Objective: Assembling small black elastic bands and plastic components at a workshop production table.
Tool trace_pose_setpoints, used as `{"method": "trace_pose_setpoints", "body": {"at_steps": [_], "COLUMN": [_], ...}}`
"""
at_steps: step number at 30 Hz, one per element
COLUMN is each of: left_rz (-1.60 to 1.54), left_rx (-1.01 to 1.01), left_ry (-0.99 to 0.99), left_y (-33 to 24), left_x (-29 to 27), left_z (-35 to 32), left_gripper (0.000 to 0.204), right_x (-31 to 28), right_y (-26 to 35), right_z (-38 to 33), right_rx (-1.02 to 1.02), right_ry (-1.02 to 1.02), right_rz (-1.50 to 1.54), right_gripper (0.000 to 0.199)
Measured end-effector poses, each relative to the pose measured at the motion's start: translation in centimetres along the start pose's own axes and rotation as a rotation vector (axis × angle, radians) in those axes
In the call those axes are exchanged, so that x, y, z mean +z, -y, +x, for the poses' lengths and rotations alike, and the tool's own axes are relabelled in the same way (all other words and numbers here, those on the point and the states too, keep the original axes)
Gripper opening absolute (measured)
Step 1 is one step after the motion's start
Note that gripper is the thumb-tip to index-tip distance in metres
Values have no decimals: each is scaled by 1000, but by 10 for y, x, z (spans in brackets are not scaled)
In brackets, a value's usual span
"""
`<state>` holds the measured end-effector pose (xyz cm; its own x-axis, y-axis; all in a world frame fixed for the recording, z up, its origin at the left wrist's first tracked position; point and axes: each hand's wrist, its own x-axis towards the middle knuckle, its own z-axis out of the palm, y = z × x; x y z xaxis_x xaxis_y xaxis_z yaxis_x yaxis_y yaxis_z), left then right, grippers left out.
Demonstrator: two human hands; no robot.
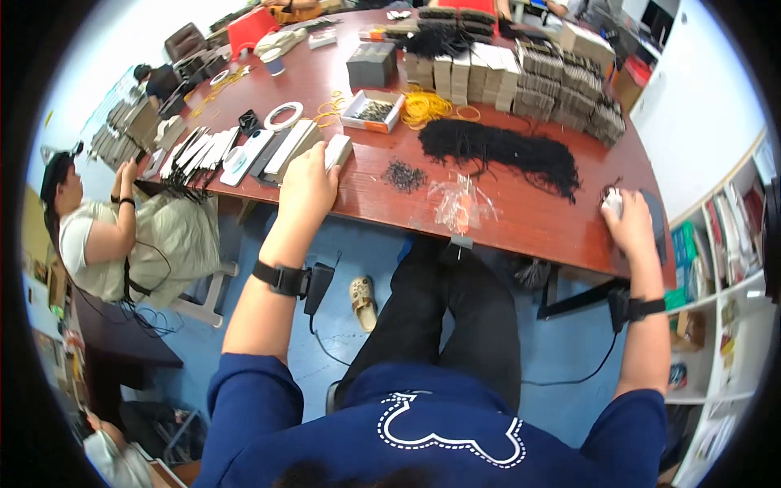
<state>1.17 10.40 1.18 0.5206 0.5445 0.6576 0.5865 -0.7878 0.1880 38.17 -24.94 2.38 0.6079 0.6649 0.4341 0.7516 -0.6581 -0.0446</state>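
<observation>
My left hand (309, 180) is at the table's near edge, its fingers closed against a short stack of white-topped cards (338, 151); part of the grip is hidden. Beside it lies a longer row of grey and white cards (294, 150). Far to the right, my right hand (633, 224) is closed around a small whitish thing (612, 202) whose kind I cannot make out, next to a dark flat pad (654, 213). Between my hands are a heap of small black pieces (403, 175), a clear plastic bag (464, 203) with something orange, and a long bundle of black cords (500, 154).
Along the back of the reddish table (374, 203) stand stacked cards (561, 77), yellow rubber bands (426, 106), an open box of small parts (372, 111) and a tape roll (284, 116). A person (98, 211) sits at the left. White shelves (716, 293) rise at the right.
</observation>
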Motion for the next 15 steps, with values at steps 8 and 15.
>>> {"method": "trace_pose_setpoints", "body": {"at_steps": [8,15], "left_rz": [126,-460], "left_rx": [-77,-254], "left_ry": [107,264], "left_y": [31,-42], "left_x": [3,-37], "left_z": [0,-26], "left_gripper": [19,22], "right_x": [-9,5], "right_y": [101,168], "right_z": [-40,-94], "right_rx": [-194,-118], "right_ry": [-214,29], "right_rz": [397,962], "right_gripper": [27,13]}}
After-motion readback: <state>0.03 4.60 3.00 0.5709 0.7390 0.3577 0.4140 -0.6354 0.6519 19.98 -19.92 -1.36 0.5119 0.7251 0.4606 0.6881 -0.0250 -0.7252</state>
